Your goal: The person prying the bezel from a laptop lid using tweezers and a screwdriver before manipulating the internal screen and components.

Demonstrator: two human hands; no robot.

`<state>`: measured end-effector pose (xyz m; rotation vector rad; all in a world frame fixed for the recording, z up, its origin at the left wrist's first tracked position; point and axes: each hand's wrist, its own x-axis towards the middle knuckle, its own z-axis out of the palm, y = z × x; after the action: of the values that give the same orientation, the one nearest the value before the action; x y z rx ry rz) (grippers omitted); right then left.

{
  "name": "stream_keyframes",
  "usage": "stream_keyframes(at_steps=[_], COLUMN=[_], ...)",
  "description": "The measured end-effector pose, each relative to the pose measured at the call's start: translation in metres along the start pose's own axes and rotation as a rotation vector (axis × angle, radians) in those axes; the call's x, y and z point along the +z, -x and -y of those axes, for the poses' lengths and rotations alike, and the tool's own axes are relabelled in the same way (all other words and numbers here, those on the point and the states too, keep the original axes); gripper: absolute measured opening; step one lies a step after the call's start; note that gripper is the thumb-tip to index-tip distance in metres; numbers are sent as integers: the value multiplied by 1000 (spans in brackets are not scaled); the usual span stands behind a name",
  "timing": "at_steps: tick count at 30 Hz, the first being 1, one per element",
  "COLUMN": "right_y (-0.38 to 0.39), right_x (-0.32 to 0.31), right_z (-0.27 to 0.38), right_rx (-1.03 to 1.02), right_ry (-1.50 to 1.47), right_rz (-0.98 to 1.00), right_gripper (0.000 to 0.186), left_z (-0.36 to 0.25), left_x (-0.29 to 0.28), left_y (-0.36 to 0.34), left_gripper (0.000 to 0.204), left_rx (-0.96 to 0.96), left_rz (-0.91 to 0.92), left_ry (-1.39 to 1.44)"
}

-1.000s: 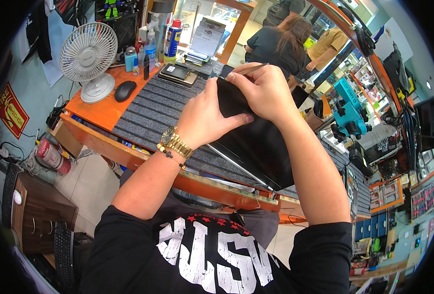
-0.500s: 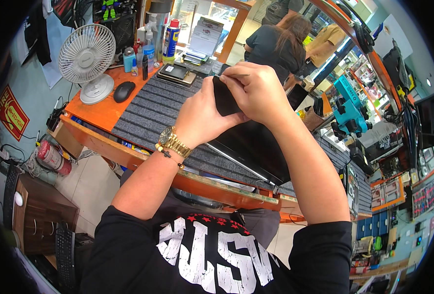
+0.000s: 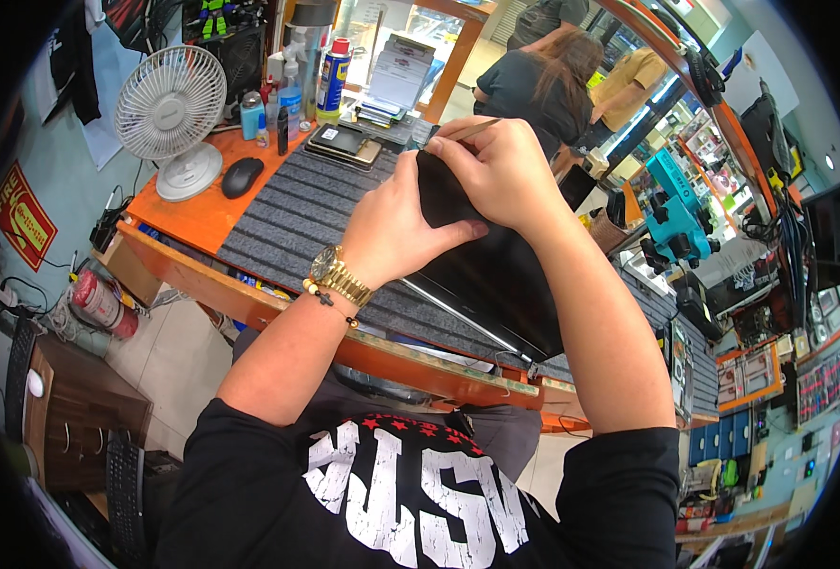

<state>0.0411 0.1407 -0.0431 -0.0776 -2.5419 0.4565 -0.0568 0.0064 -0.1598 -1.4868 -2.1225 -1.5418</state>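
So there's a white fan (image 3: 170, 116) and a black mouse (image 3: 243, 177) on the orange desk (image 3: 181, 220). Then the left hand (image 3: 388, 226), thumb spread wide, gripping the edge of a glossy black panel (image 3: 515, 289) that's over the grey ribbed mat (image 3: 292, 213), between the forearms. Right hand (image 3: 496, 174) is pinching a thin strip (image 3: 471, 129) by the panel's far end. Teal microscope-looking thing (image 3: 676, 211) further right.

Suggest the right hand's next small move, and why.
Probably ease the thin tool slightly along the upper edge of the dark panel: the right hand pinches the tool near that edge, and the left hand holds the panel, thumb across its face. The tool's tip is hidden, so I'd go gently.
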Motion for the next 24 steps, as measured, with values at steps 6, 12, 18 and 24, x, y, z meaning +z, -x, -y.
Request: stream_keyframes(at_steps=[6, 12, 18, 24], right_y=[3, 9, 7, 8], right_x=[3, 3, 0, -8], right_z=[0, -4, -3, -4], right_rx=[-64, -357, -210, 28], right_ry=[-25, 234, 112, -90], right_rz=[-38, -20, -28, -9], right_gripper=[18, 11, 14, 21], left_z=[1, 8, 37, 73], left_x=[1, 4, 21, 34], left_y=[0, -2, -7, -21], left_gripper=[113, 104, 78, 37], left_rx=[-21, 3, 44, -159], left_rz=[8, 8, 26, 302], left_ry=[-8, 77, 395, 791])
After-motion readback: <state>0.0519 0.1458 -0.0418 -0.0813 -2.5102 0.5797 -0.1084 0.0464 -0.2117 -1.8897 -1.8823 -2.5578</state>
